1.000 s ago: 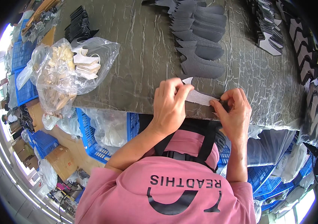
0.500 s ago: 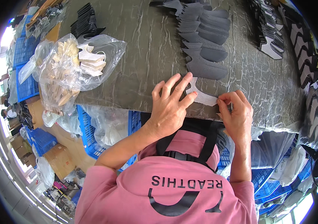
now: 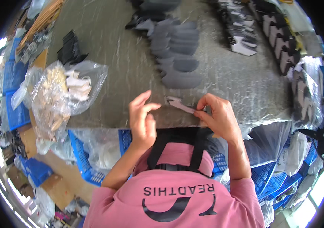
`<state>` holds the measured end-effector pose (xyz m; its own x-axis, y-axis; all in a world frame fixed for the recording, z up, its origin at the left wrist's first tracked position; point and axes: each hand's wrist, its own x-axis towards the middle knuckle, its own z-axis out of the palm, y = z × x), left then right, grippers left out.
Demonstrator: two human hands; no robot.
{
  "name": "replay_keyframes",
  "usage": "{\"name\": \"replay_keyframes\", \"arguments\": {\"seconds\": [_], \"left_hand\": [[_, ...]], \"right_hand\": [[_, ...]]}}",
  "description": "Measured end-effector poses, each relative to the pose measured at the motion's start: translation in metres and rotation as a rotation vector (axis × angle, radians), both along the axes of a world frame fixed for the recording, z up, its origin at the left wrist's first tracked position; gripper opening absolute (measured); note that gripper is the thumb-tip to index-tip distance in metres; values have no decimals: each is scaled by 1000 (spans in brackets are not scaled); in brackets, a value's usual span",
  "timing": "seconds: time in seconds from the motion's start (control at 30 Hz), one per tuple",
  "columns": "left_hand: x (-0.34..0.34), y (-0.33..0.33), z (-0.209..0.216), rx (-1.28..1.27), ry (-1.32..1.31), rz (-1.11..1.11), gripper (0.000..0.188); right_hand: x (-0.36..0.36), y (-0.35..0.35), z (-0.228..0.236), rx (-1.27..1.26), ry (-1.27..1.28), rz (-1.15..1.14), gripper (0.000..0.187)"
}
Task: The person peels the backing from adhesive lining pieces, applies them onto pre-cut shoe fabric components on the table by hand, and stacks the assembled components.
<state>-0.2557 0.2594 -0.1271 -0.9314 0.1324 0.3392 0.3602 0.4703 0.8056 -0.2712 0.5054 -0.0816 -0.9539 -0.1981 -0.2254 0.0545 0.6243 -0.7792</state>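
My right hand pinches one end of a thin curved cut piece, pale on top with a dark edge, close to the table's front edge. The piece is tilted on its side, its other end pointing left. My left hand is apart from it, fingers spread and bent, holding nothing. Beyond the hands, a row of overlapping dark grey cut pieces runs away up the table.
At left, a clear plastic bag holds cream and white cut pieces, with a black stack behind. Black-and-white stacks lie at far right, beside another row. Blue crates stand below the front edge.
My left hand has let go of the pale piece and drawn back left. My right hand has tipped the piece up from lying flat. The whole view has shifted.
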Motion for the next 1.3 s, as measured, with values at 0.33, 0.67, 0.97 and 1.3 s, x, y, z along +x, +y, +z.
{"name": "replay_keyframes", "arguments": {"seconds": [0.33, 0.67, 0.97, 1.3], "left_hand": [[5, 2, 3, 46, -32, -48, 26], [6, -1, -1, -1, 14, -47, 24], [-10, 16, 14, 95, -105, -153, 21], [0, 37, 22, 118, -97, -212, 24]], "right_hand": [[-84, 152, 17, 350, 414, -416, 21], [75, 201, -22, -168, 765, -1248, 24], [241, 313, -182, 781, 311, -1130, 18], [-32, 183, -18, 8, 286, -787, 35]]}}
